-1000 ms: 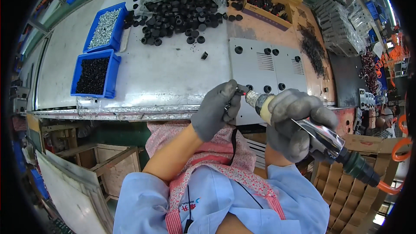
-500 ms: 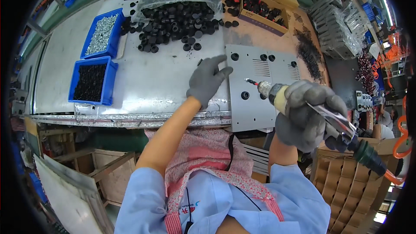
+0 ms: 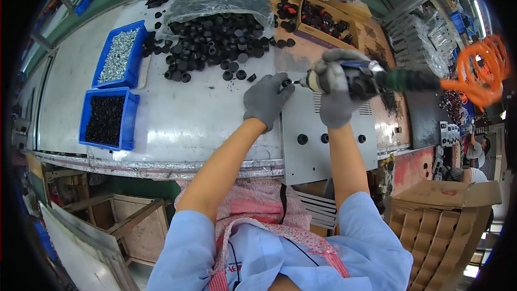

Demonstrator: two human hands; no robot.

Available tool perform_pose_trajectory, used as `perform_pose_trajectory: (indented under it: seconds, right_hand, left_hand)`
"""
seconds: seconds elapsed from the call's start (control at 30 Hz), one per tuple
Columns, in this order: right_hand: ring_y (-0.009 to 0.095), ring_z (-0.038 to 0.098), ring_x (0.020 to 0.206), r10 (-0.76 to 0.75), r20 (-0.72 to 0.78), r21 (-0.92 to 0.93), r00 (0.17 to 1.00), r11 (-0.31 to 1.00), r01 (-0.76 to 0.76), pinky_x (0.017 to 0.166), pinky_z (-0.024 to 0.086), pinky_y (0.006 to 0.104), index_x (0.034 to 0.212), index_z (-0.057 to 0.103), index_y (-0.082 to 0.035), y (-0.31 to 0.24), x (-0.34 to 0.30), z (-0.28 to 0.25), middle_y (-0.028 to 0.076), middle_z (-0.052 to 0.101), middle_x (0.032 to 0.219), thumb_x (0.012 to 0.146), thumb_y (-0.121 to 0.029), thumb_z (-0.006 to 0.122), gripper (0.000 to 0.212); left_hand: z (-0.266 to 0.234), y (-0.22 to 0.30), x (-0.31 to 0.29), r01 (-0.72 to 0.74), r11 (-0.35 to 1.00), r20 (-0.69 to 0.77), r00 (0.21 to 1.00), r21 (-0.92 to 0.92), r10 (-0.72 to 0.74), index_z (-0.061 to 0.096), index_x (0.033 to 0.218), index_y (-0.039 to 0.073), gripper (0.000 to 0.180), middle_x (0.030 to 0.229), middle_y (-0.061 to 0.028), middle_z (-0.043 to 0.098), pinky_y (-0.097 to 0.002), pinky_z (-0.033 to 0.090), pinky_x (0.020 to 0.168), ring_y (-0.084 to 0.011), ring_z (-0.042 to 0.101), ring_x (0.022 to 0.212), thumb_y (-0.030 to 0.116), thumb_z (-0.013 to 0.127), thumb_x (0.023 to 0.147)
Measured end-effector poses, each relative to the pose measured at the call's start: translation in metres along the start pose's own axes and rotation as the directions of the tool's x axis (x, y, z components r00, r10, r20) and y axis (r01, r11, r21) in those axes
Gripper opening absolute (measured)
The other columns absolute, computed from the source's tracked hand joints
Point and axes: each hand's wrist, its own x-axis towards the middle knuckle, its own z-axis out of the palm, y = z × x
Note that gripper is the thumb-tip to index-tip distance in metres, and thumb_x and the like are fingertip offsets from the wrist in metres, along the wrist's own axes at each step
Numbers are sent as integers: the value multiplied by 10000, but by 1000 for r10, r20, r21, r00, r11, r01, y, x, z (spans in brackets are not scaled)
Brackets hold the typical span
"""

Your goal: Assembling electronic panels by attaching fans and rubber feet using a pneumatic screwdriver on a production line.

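My right hand [image 3: 340,83] is wrapped around a power screwdriver [image 3: 312,81] with an orange coiled hose at its rear. Its bit points left at a round black rubber foot [image 3: 286,82] by the far left corner of a grey metal plate [image 3: 301,159]. Gloved in grey, my left hand [image 3: 265,98] pinches that foot between thumb and fingers. Several more black feet, among them one foot [image 3: 302,139], stand on the plate near its slots. The right hand and tool hide part of the plate's far side.
A clear plastic bag [image 3: 221,0] spills a heap of black feet [image 3: 210,46]. Two blue bins at left hold silvery hardware [image 3: 119,54] and small black parts [image 3: 106,120]. A cardboard box [image 3: 328,24] stands behind; a divided carton [image 3: 431,231] sits below right. The orange hose [image 3: 482,73] hangs at right.
My right hand has swung the screwdriver up and left, to the plate's far left corner. My left hand has moved slightly right and closed on the foot there. The plate sits slightly lower in view.
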Motion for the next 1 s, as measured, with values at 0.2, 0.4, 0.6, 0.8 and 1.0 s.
perform_pose_trajectory:
  seconds: [0.2, 0.4, 0.6, 0.8, 1.0]
  right_hand:
    - [152, 622, 697, 114, 33, -32, 993, 993, -113, 609, 527, 277, 1038, 530, 21, 33, 9, 0, 115, 642, 867, 808, 110, 557, 248]
    - [164, 628, 714, 290, 12, 71, 957, 954, -290, 627, 533, 286, 1072, 528, 14, 35, 15, -8, 118, 639, 894, 811, 112, 552, 281]
    - [168, 626, 724, 280, 75, 97, 957, 953, -287, 640, 534, 293, 1077, 526, 13, 42, 18, -12, 115, 635, 889, 800, 123, 544, 298]
    - [165, 618, 707, 271, 86, 57, 959, 959, -276, 635, 537, 295, 1028, 533, 16, 25, 21, -3, 114, 629, 866, 782, 111, 564, 266]
    - [174, 621, 728, 182, 22, 242, 983, 953, -181, 642, 539, 299, 1101, 491, -7, -40, -3, -1, 141, 612, 919, 810, 44, 560, 304]
  left_hand:
    - [-6, 4, 3, 63, 998, 132, 989, 31, -67, 616, 1148, 194, 331, 977, -73, 644, -394, 496, 753, -263, 640, 902, 387, 584, 881]
    - [-5, 4, 6, 37, 999, 149, 988, -18, -34, 617, 1136, 198, 309, 967, -74, 653, -395, 496, 757, -262, 642, 910, 357, 575, 875]
    - [-2, 5, 9, 49, 999, 115, 992, -19, -47, 639, 1176, 197, 350, 984, -56, 686, -349, 502, 771, -234, 652, 892, 334, 622, 854]
    - [-1, 1, 8, 32, 998, 88, 996, -58, -27, 652, 1103, 205, 296, 975, -60, 673, -379, 494, 769, -254, 642, 906, 358, 617, 852]
    - [-8, -1, 11, 73, 920, 69, 996, -384, -50, 650, 1152, 99, 350, 905, -81, 667, -330, 505, 729, -222, 644, 793, 305, 635, 871]
